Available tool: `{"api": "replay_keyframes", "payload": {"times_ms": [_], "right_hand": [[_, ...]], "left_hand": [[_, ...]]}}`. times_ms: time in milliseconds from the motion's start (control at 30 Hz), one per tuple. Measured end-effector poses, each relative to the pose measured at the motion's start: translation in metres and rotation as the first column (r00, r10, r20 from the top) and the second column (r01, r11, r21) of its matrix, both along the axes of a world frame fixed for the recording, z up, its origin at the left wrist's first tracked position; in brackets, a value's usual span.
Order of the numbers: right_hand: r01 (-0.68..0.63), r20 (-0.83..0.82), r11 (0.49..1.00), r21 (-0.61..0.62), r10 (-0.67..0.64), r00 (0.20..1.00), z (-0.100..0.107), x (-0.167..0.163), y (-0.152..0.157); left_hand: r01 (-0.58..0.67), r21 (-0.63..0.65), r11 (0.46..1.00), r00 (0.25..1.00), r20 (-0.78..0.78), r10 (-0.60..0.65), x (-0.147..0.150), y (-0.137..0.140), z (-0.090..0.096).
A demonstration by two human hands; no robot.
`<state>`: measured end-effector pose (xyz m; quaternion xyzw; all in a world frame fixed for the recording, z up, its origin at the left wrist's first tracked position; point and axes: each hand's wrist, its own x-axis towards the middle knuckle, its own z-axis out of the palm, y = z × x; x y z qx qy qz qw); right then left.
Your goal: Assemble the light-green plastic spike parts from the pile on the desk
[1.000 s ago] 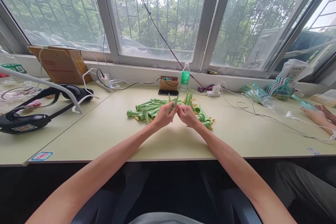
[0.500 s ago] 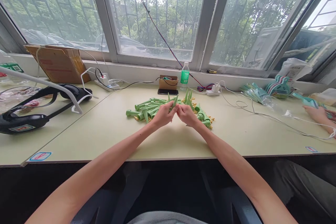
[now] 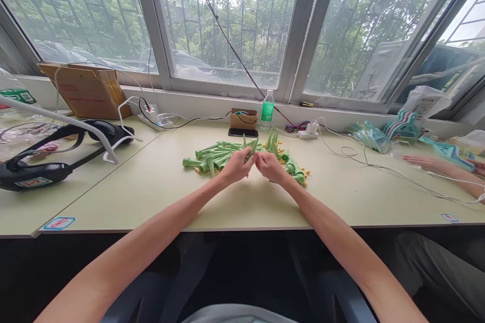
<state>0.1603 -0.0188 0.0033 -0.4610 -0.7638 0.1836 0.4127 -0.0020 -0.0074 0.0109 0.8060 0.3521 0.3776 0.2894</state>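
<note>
My left hand [image 3: 236, 166] is closed round a green pointed plastic piece [image 3: 253, 146], whose tip sticks up past the fingers. Against it presses my right hand [image 3: 270, 165], its fingers pinched together where the two hands meet. Whatever those right fingers grip is hidden. Around and behind both hands lies a heap of similar green plastic pieces [image 3: 207, 162], long and tapered, some with a wide collar at one end. Small yellow pieces [image 3: 306, 173] are scattered among them, mostly on the right side.
Behind the heap are a phone [image 3: 243, 132], a small cardboard box [image 3: 243, 120] and a green-labelled bottle [image 3: 267, 108]. A black headset [image 3: 41, 166] lies at left. White cables [image 3: 397, 177] cross the right side, near another person's hand [image 3: 424, 162] and turquoise hangers [image 3: 403, 125].
My two hands stay pressed together in nearly the same place. At the far right, the other person's hand has reached further left over the table.
</note>
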Motion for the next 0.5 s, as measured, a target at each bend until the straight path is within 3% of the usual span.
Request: {"api": "replay_keyframes", "payload": {"times_ms": [500], "right_hand": [[0.015,0.014,1.0,0.015,-0.016,1.0,-0.0049,0.001,0.0027]], "left_hand": [[-0.005,-0.015,1.0,1.0,-0.022,0.004,0.0007,0.0003,0.0011]]}}
